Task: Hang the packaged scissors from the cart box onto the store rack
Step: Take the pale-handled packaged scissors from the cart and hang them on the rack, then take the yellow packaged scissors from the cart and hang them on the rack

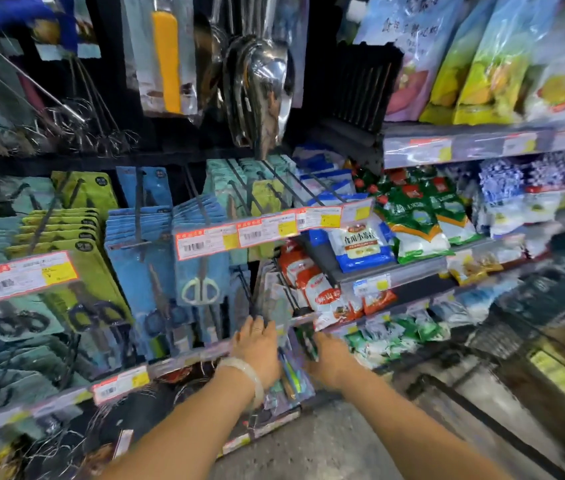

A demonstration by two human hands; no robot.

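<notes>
A clear-fronted pack of scissors [288, 372], long axis upright, was gripped between both hands, left hand [256, 348] and right hand [329, 358], low against the black wire rack hooks [274, 192] overhead.

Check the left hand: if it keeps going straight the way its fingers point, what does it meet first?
Probably the hanging packages on the rack, just past the fingertips of the left hand, which point up and into the display. Depth is unclear and the picture is blurred there, so that is a guess.

Bright, even store lighting is seen; glare is thrown off the hanging steel ladles [260, 88] at 12 o'clock; edges are smeared and warped.
</notes>
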